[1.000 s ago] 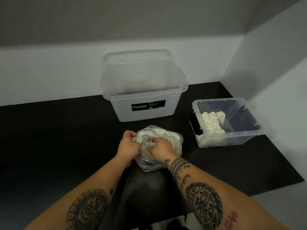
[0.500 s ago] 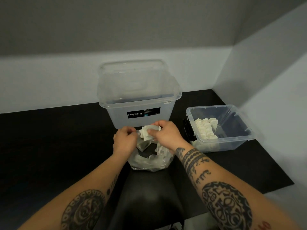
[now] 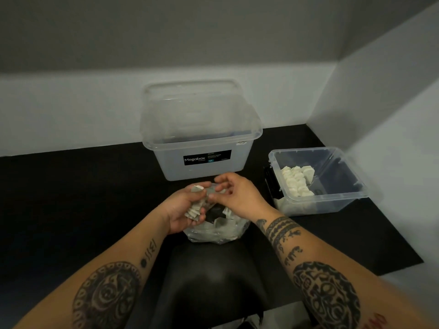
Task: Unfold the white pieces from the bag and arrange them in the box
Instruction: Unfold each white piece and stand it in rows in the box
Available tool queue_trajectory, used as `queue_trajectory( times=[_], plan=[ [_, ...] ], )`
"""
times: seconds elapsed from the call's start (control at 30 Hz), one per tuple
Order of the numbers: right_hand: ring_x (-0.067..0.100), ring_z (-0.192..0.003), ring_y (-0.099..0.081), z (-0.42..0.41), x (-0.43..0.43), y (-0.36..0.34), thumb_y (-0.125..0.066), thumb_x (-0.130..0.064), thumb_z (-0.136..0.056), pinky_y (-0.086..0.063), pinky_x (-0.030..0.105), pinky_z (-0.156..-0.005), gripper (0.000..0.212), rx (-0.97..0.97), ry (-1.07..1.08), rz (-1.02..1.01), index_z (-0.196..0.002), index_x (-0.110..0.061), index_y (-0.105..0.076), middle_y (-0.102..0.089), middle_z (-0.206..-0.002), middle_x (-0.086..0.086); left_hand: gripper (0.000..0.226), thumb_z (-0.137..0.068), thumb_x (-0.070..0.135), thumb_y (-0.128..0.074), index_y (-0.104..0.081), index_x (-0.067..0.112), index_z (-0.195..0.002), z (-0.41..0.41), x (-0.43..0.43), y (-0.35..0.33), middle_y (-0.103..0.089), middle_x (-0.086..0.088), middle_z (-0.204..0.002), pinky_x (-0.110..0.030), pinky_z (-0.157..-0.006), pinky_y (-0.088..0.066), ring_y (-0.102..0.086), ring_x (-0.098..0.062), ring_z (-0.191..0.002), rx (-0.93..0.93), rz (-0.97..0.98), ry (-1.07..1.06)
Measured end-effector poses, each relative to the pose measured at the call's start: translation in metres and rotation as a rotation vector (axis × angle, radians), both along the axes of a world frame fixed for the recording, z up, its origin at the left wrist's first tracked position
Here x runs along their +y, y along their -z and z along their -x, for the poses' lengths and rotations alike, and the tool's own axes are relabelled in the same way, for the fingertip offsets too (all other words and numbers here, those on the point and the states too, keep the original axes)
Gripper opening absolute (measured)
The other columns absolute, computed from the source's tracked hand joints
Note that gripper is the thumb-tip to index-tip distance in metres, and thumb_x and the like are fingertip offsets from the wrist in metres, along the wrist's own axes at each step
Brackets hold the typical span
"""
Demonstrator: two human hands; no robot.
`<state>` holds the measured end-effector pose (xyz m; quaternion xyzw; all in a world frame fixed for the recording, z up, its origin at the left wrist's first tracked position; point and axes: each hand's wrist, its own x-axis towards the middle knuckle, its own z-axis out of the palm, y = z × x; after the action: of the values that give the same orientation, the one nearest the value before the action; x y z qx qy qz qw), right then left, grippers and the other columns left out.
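Observation:
A clear plastic bag with white pieces inside sits on the black table right in front of me. My left hand is palm-up above the bag and holds a small stack of white pieces. My right hand is beside it, its fingertips pinching one of the pieces at the top of the stack. To the right stands a small clear box holding a row of white pieces along its left side.
A large clear Megabox container with its lid on stands just behind my hands against the back wall. Grey walls close off the back and right. The black table stretches to the left.
My hands have lifted out of the bag; the left has turned palm-up with a stack of white pieces, and the right now pinches at the stack's top. The camera tilted slightly.

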<state>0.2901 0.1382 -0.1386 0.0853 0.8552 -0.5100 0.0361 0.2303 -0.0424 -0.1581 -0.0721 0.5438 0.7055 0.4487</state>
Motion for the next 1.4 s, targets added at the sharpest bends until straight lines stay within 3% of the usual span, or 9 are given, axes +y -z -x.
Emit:
queue_trajectory(
  times=[0.13, 0.3, 0.43, 0.53, 0.77, 0.93, 1.03, 1.17, 1.4],
  plan=[
    [0.006, -0.093, -0.066, -0.008, 0.006, 0.017, -0.071, -0.027, -0.091, -0.055, 0.028, -0.088, 0.015, -0.137, -0.232, -0.313, -0.106, -0.024, -0.073, -0.071, -0.100, -0.008, 0.034, -0.096, 0.006, -0.062, -0.066, 0.025, -0.123, 0.001, -0.003, 0.006, -0.074, -0.006, -0.091, -0.040, -0.072, -0.058, -0.069, -0.020, -0.074, 0.050, 0.071, -0.194],
    [0.023, -0.120, -0.058, -0.005, 0.000, 0.042, -0.058, -0.031, -0.098, -0.048, 0.035, -0.100, 0.037, -0.246, -0.425, -0.711, -0.134, -0.035, -0.061, -0.062, -0.131, 0.002, 0.024, -0.094, -0.005, -0.057, -0.062, 0.018, -0.102, -0.008, 0.003, 0.012, -0.069, -0.012, -0.095, -0.042, -0.075, -0.057, -0.069, -0.023, -0.079, 0.118, 0.178, -0.183],
    [0.026, -0.122, -0.053, -0.006, -0.008, 0.052, -0.065, -0.027, -0.092, -0.049, 0.041, -0.099, 0.048, -0.184, -0.489, -0.938, -0.139, -0.029, -0.054, -0.059, -0.130, 0.005, 0.030, -0.089, -0.012, -0.044, -0.061, 0.011, -0.098, -0.010, 0.008, 0.021, -0.064, -0.017, -0.097, -0.032, -0.057, -0.050, -0.062, -0.025, -0.076, 0.184, 0.363, -0.123],
    [0.026, -0.123, -0.050, -0.008, -0.013, 0.055, -0.063, -0.029, -0.094, -0.047, 0.041, -0.098, 0.046, -0.142, -0.516, -1.025, -0.139, -0.025, -0.054, -0.059, -0.129, 0.005, 0.032, -0.090, -0.009, -0.041, -0.061, 0.013, -0.101, -0.012, 0.010, 0.024, -0.064, -0.017, -0.094, -0.031, -0.059, -0.049, -0.063, -0.024, -0.078, 0.242, 0.479, -0.048],
    [0.026, -0.114, -0.057, -0.006, -0.005, 0.050, -0.055, -0.031, -0.098, -0.048, 0.038, -0.094, 0.030, -0.259, -0.492, -0.966, -0.124, -0.019, -0.065, -0.062, -0.118, 0.009, 0.033, -0.092, -0.004, -0.041, -0.063, 0.017, -0.106, -0.013, 0.012, 0.021, -0.065, -0.015, -0.100, -0.037, -0.070, -0.051, -0.062, -0.023, -0.083, 0.267, 0.531, -0.045],
    [0.019, -0.097, -0.067, 0.007, -0.001, 0.042, -0.070, -0.036, -0.089, -0.058, 0.041, -0.088, 0.028, -0.302, -0.033, -0.428, -0.113, -0.022, -0.068, -0.068, -0.105, 0.001, 0.033, -0.092, -0.003, -0.042, -0.064, 0.014, -0.109, -0.012, 0.011, 0.017, -0.066, -0.014, -0.087, -0.033, -0.060, -0.046, -0.059, -0.023, -0.077, 0.245, 0.504, -0.076],
    [0.019, -0.094, -0.070, 0.012, -0.007, 0.045, -0.079, -0.037, -0.082, -0.060, 0.042, -0.088, 0.037, -0.323, 0.089, -0.137, -0.113, -0.017, -0.070, -0.072, -0.102, 0.001, 0.036, -0.089, -0.009, -0.044, -0.066, 0.010, -0.110, -0.013, 0.009, 0.015, -0.068, -0.015, -0.103, -0.027, -0.050, -0.044, -0.060, -0.020, -0.071, 0.214, 0.448, -0.141],
    [0.021, -0.107, -0.066, 0.006, -0.022, 0.054, -0.073, -0.034, -0.087, -0.052, 0.031, -0.089, 0.033, -0.330, -0.005, -0.282, -0.118, -0.021, -0.070, -0.071, -0.112, 0.000, 0.039, -0.084, -0.013, -0.044, -0.065, 0.009, -0.109, -0.013, 0.006, 0.016, -0.068, -0.014, -0.114, -0.027, -0.047, -0.042, -0.059, -0.017, -0.064, 0.174, 0.401, -0.221],
    [0.027, -0.128, -0.055, 0.002, -0.056, 0.074, -0.061, -0.029, -0.098, -0.043, 0.039, -0.110, 0.045, -0.352, -0.188, -0.599, -0.142, -0.020, -0.054, -0.056, -0.140, 0.008, 0.042, -0.082, -0.013, -0.044, -0.067, 0.010, -0.109, -0.014, 0.003, 0.020, -0.068, -0.012, -0.115, -0.027, -0.048, -0.042, -0.058, -0.016, -0.062, 0.172, 0.408, -0.236]
  ],
)
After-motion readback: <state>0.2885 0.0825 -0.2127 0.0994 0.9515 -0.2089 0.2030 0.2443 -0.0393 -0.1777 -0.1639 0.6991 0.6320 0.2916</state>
